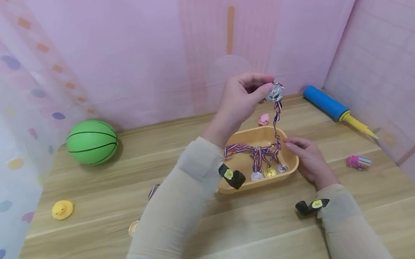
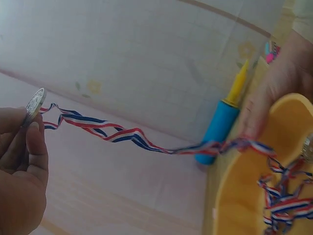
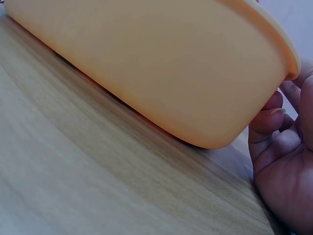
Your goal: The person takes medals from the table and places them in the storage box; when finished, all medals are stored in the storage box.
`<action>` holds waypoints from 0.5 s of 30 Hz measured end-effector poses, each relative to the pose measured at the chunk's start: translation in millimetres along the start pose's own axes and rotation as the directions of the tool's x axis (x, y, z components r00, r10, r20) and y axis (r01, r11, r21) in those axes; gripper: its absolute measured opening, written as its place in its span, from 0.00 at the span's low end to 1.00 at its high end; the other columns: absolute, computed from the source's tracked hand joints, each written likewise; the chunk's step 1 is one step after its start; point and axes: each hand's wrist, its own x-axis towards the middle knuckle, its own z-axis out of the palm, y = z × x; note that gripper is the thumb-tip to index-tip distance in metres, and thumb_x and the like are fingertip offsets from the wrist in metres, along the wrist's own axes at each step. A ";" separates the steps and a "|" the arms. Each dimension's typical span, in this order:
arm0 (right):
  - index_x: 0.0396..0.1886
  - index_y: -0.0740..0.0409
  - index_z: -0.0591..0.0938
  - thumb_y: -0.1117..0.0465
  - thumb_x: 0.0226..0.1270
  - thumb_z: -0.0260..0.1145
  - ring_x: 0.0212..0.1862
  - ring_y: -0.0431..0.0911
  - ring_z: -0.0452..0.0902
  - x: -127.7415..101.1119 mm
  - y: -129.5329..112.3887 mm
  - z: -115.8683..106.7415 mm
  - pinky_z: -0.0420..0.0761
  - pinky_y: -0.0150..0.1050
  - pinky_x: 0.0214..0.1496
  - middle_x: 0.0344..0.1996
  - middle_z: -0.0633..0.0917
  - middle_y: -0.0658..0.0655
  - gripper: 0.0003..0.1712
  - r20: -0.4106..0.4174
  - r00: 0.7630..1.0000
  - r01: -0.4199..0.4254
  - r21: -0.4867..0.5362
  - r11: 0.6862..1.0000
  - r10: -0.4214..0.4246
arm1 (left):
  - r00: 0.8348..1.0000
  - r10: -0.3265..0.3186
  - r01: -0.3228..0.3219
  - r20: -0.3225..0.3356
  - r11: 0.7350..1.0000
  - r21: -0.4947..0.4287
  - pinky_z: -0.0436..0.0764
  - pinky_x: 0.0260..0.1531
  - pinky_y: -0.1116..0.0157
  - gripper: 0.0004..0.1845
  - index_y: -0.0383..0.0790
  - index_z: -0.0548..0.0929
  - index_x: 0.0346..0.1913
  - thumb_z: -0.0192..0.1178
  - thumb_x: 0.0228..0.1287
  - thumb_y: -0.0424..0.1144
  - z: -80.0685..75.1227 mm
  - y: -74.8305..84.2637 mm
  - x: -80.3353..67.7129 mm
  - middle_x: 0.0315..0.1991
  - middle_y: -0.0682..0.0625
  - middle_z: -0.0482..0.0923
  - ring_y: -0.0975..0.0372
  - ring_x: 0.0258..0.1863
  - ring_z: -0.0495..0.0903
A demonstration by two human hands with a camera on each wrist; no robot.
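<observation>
My left hand pinches a silver medal by its edge between thumb and fingers, above the orange basin. From that medal a red, white and blue ribbon trails down into the basin. Inside lie tangled ribbons, a gold medal and two silver medals, one of them further left. At the basin's right end my right hand grips the rim. Its curled fingers show beside the basin's outer wall in the right wrist view; the thumb's hold is partly hidden there.
Left of the basin, a gold medal and a ribbon are partly covered by my left arm. Around stand a green ball, yellow duck, pink pig, blue pump and pink toy car.
</observation>
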 end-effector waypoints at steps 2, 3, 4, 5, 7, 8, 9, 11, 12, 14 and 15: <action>0.40 0.51 0.85 0.63 0.65 0.66 0.51 0.43 0.76 0.7 0.7 1.3 0.76 0.37 0.55 0.48 0.80 0.52 0.06 0.001 1.000 -0.003 0.001 1.000 0.003 | 0.999 -0.032 0.032 -0.017 0.999 0.015 0.81 0.38 0.62 0.08 0.33 0.84 0.44 0.63 0.63 0.31 -4.8 -10.2 -3.9 0.39 0.45 0.85 0.61 0.32 0.79; 0.39 0.51 0.86 0.63 0.65 0.66 0.51 0.42 0.76 1.0 0.8 2.1 0.77 0.36 0.55 0.48 0.80 0.52 0.06 0.001 1.000 -0.004 0.004 1.000 0.004 | 0.998 -0.049 0.050 -0.027 0.999 0.022 0.81 0.38 0.62 0.09 0.33 0.84 0.44 0.63 0.63 0.31 -7.9 -15.5 -6.2 0.39 0.45 0.85 0.61 0.33 0.79; 0.39 0.51 0.86 0.63 0.65 0.66 0.51 0.42 0.76 1.3 1.0 2.4 0.77 0.35 0.54 0.48 0.80 0.52 0.05 -0.001 1.000 -0.004 0.007 1.000 0.004 | 0.997 -0.070 0.071 -0.037 0.997 0.033 0.81 0.38 0.63 0.09 0.33 0.84 0.44 0.63 0.63 0.31 -11.3 -20.9 -8.6 0.39 0.46 0.85 0.60 0.33 0.79; 0.39 0.51 0.86 0.63 0.65 0.66 0.51 0.42 0.76 1.3 1.0 3.1 0.77 0.35 0.54 0.48 0.79 0.53 0.05 -0.004 1.000 -0.005 0.010 1.000 0.005 | 0.995 -0.092 0.094 -0.046 0.995 0.044 0.81 0.37 0.64 0.09 0.33 0.84 0.44 0.63 0.63 0.32 -15.3 -26.2 -11.1 0.38 0.46 0.84 0.60 0.33 0.79; 0.39 0.52 0.86 0.63 0.65 0.66 0.51 0.43 0.76 1.4 0.7 3.3 0.78 0.35 0.53 0.48 0.79 0.54 0.05 -0.003 1.000 -0.006 0.020 1.000 0.006 | 0.990 -0.126 0.130 -0.063 0.988 0.078 0.81 0.37 0.64 0.09 0.33 0.84 0.44 0.63 0.63 0.32 -23.7 -36.2 -16.7 0.38 0.47 0.84 0.60 0.33 0.80; 0.39 0.53 0.86 0.63 0.65 0.66 0.51 0.43 0.75 1.5 0.6 3.1 0.78 0.35 0.53 0.49 0.79 0.55 0.05 -0.003 1.000 -0.005 0.022 1.000 0.005 | 0.988 -0.135 0.141 -0.070 0.985 0.101 0.81 0.37 0.63 0.08 0.34 0.84 0.44 0.63 0.63 0.32 -28.0 -40.7 -19.5 0.37 0.47 0.84 0.60 0.32 0.80; 0.40 0.54 0.86 0.63 0.65 0.66 0.51 0.43 0.75 1.5 0.4 2.8 0.78 0.35 0.53 0.49 0.79 0.55 0.06 -0.002 1.000 -0.004 0.024 1.000 0.004 | 0.988 -0.137 0.146 -0.075 0.981 0.125 0.81 0.37 0.63 0.08 0.34 0.84 0.44 0.63 0.63 0.32 -32.2 -44.8 -22.3 0.37 0.47 0.84 0.60 0.32 0.80; 0.41 0.55 0.85 0.63 0.65 0.66 0.52 0.44 0.75 1.8 0.3 1.8 0.78 0.35 0.53 0.49 0.79 0.55 0.07 -0.003 1.000 -0.002 0.024 1.000 0.002 | 0.988 -0.132 0.145 -0.085 0.973 0.180 0.81 0.36 0.63 0.07 0.35 0.85 0.43 0.63 0.63 0.32 -40.5 -51.1 -28.0 0.37 0.48 0.85 0.60 0.32 0.80; 0.42 0.56 0.85 0.64 0.65 0.66 0.52 0.44 0.75 1.9 0.2 1.2 0.78 0.35 0.53 0.49 0.80 0.55 0.07 -0.003 1.000 0.000 0.026 1.000 0.000 | 0.988 -0.127 0.143 -0.088 0.967 0.212 0.81 0.35 0.63 0.07 0.35 0.85 0.43 0.63 0.63 0.32 -44.2 -53.9 -30.7 0.37 0.48 0.85 0.60 0.32 0.80; 0.43 0.57 0.85 0.64 0.65 0.66 0.52 0.44 0.75 2.1 0.0 0.2 0.78 0.35 0.53 0.48 0.80 0.54 0.08 -0.002 1.000 0.004 0.028 1.000 -0.004 | 0.988 -0.126 0.144 -0.085 0.954 0.263 0.80 0.34 0.64 0.07 0.36 0.85 0.43 0.63 0.63 0.32 -50.7 -58.9 -35.8 0.37 0.49 0.85 0.59 0.32 0.80; 0.43 0.57 0.85 0.64 0.65 0.66 0.52 0.45 0.75 2.0 -0.3 -0.1 0.78 0.35 0.53 0.48 0.81 0.54 0.08 -0.003 1.000 0.009 0.031 0.999 -0.009 | 0.988 -0.133 0.152 -0.082 0.946 0.287 0.80 0.33 0.65 0.07 0.37 0.85 0.43 0.63 0.63 0.33 -53.3 -61.5 -38.3 0.37 0.50 0.85 0.60 0.33 0.80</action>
